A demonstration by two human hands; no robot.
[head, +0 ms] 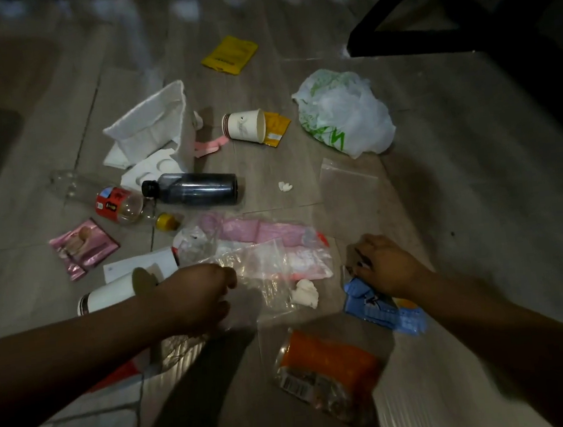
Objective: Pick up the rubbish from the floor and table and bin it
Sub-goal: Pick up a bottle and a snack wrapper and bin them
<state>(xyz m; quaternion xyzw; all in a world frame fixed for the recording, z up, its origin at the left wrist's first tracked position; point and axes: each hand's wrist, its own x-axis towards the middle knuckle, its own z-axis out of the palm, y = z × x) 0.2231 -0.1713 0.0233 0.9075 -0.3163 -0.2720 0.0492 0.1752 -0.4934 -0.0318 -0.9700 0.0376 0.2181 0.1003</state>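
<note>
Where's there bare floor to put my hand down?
Bare floor lies right of the white plastic bag and clear zip bag, and left of the white paper bag. A smaller gap sits between dark bottle and clear zip bag. Crowded: between the left hand and right hand, around the blue wrapper.

No text is legible; the orange packet (326, 367) bears a barcode (294, 383).

A home room: wood-look floor (443, 197) strewn with household rubbish (198, 190).
</note>
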